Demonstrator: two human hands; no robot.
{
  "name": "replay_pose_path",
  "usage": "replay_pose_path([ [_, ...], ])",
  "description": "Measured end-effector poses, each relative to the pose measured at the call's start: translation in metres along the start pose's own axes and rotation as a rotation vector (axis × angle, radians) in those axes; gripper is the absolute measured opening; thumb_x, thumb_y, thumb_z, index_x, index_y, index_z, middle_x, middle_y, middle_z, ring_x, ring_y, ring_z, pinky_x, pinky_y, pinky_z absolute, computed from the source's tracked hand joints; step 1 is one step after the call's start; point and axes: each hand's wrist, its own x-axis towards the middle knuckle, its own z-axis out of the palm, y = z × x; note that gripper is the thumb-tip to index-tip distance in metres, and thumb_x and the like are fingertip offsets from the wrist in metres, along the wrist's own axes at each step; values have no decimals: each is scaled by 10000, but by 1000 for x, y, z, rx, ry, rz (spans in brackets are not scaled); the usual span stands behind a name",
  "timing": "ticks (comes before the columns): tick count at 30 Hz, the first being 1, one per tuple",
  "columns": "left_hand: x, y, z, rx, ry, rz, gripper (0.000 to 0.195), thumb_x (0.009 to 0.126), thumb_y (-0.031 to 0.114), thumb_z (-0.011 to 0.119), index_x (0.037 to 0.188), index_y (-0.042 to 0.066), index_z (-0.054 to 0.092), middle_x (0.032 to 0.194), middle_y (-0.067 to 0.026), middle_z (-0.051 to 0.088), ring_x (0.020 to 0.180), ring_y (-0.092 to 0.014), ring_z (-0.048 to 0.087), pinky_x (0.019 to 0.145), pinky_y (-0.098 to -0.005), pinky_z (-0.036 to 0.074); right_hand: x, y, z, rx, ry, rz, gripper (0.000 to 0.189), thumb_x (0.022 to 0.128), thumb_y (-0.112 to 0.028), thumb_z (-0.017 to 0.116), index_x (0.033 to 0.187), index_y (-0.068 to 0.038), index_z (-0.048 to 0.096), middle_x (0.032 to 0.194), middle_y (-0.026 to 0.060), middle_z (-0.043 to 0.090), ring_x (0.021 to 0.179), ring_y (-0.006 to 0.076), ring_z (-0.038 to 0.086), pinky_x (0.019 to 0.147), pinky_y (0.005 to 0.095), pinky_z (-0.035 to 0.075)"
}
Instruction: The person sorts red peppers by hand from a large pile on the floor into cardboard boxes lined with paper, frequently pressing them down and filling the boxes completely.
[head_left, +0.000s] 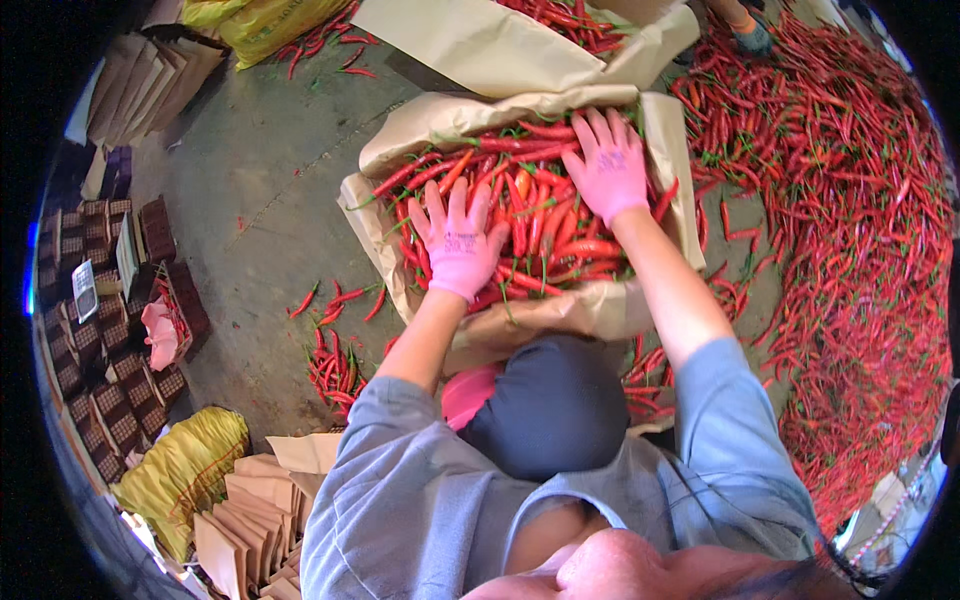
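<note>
Before me stands a container lined with brown paper (555, 319), filled with red chili peppers (536, 217) that have green stems. My left hand (459, 244), in a pink glove bearing print, lies palm down on the peppers at the left side, fingers spread. Toward the far right corner, my right hand (611, 165) rests flat on the peppers in a matching glove, its fingers apart. Neither hand is closed around a pepper. Paper edges stand up around the load. The container's outer walls are hidden by the paper.
A large heap of red peppers (847, 210) covers the floor at right. Beyond stands another paper-lined container (487, 45). Loose peppers (334, 367) lie left on the concrete floor (247, 165). Stacked crates (112, 330), a yellow sack (187, 472) and folded brown paper (247, 517) line the left. Another person's foot (750, 37) shows top right.
</note>
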Motion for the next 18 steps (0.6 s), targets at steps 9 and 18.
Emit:
replay_pose_path([
  [9,-16,-14,-70,-225,-210,567,592,771,345,748,1339,242,617,1521,-162,419,1420,-467,320,1163,-634,230,-64,84,-116,544,31,75,423,994,-333,563,1346,-104,608,1379,164,597,1287,340,556,1084,395,440],
  [18,-35,19,-12,-105,-36,557,522,712,407,789,1151,147,677,1352,-76,555,1271,-322,485,1123,-567,302,-340,118,-142,407,-76,918,383,948,-323,586,1230,-74,657,1247,165,666,1181,339,617,1024,403,477],
])
